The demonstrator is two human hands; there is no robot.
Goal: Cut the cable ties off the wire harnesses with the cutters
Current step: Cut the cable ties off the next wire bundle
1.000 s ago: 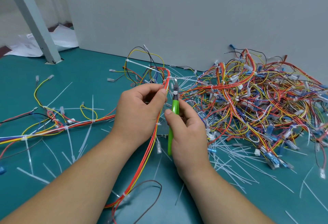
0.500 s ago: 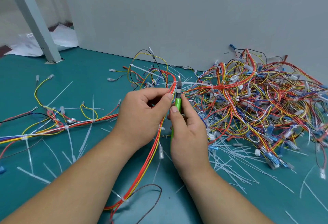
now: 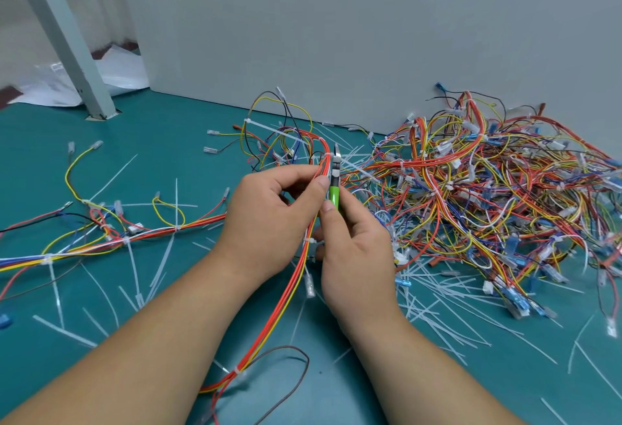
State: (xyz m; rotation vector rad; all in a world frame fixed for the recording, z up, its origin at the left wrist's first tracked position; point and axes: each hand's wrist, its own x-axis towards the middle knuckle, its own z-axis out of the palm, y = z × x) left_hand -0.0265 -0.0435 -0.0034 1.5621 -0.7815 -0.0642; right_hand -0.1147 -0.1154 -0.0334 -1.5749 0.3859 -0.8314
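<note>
Left hand (image 3: 269, 219) pinches the red-yellow harness (image 3: 282, 303) steady so right hand (image 3: 356, 249), gripping the green cutters (image 3: 334, 194), can reach the cable tie (image 3: 321, 155) (12 o'clock of thumbs).

Both hands were bare: left hand (image 3: 269, 219) and right hand (image 3: 356, 256), backs toward the camera, with knuckle creases and faint tendon lines visible. Left forearm (image 3: 151, 340) and right forearm (image 3: 420, 367) were likewise uncovered, bare from the wrist down to the lower edge of the view, with smooth surfaces. Left thumbnail (image 3: 323, 182) and right thumbnail (image 3: 328, 206) were short, trimmed close and plain.
</note>
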